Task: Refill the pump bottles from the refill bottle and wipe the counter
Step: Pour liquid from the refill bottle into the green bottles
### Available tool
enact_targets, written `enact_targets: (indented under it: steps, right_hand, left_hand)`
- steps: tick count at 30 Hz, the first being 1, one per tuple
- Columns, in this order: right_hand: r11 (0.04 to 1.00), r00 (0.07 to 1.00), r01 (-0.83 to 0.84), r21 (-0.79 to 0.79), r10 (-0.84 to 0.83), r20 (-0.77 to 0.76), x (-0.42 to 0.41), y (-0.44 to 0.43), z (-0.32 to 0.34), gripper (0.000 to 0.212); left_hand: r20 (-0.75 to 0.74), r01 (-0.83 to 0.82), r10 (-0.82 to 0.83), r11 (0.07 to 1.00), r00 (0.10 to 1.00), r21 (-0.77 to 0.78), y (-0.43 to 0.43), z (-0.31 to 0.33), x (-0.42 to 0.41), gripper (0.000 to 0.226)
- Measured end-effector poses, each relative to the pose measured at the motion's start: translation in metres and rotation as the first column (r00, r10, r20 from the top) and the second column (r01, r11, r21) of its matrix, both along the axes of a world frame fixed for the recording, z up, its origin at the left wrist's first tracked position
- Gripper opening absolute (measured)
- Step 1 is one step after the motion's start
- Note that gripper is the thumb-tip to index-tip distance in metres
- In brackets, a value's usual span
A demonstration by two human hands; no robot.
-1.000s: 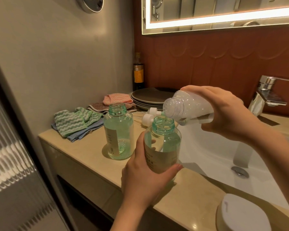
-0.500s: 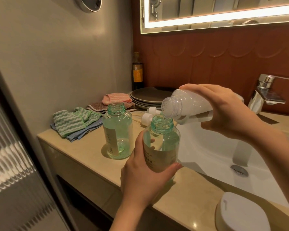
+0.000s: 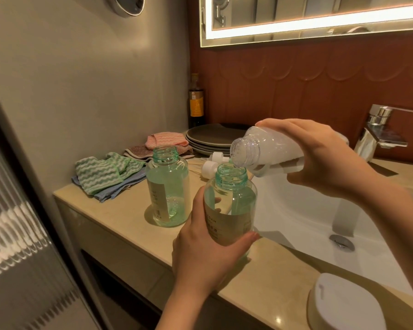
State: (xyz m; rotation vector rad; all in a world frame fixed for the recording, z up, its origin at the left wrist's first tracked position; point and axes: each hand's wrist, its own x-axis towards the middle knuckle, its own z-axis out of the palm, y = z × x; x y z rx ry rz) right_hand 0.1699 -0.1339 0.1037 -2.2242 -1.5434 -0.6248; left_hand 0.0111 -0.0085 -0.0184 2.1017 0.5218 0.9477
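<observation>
Midway through a refill at a bathroom vanity: a beige counter (image 3: 119, 210) runs out from the wall, with a white sink basin (image 3: 296, 210) set into it on the right. Stacked dark plates (image 3: 212, 136) and folded cloths (image 3: 100, 172) sit toward the back.

The person's right grip (image 3: 320, 158) is wrapped around the pale refill bottle (image 3: 265, 148), tipped nearly level with its open mouth just over the far rim of the near pump bottle (image 3: 234, 198). The left grip (image 3: 208, 256) curls round that bottle's lower half and steadies it at the counter's front edge, beside the basin. It looks partly filled.

The far pump bottle (image 3: 167, 191) stands open and untouched just behind, with only a little liquid at its base. Two white pump heads (image 3: 212, 163) lie on the counter beyond the bottles.

Whether liquid is running cannot be made out. The trouble spot is the smallest thing here: the narrow green neck. The refill mouth sits off-centre above it, so a steeper tilt or a sudden glug could send soap down the label onto the counter, and a slick bottle so near the edge could slip.
</observation>
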Motion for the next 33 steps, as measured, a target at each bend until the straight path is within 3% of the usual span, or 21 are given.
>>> enact_targets:
  steps: [33]
  right_hand:
    - [1.0,0.999,0.003,-0.001,-0.003,0.05,0.0025,-0.0004,0.0002,0.1]
  left_hand:
    - [-0.007,0.007,-0.007,1.0,1.0,-0.014,0.0002,0.0001,0.0002,0.102]
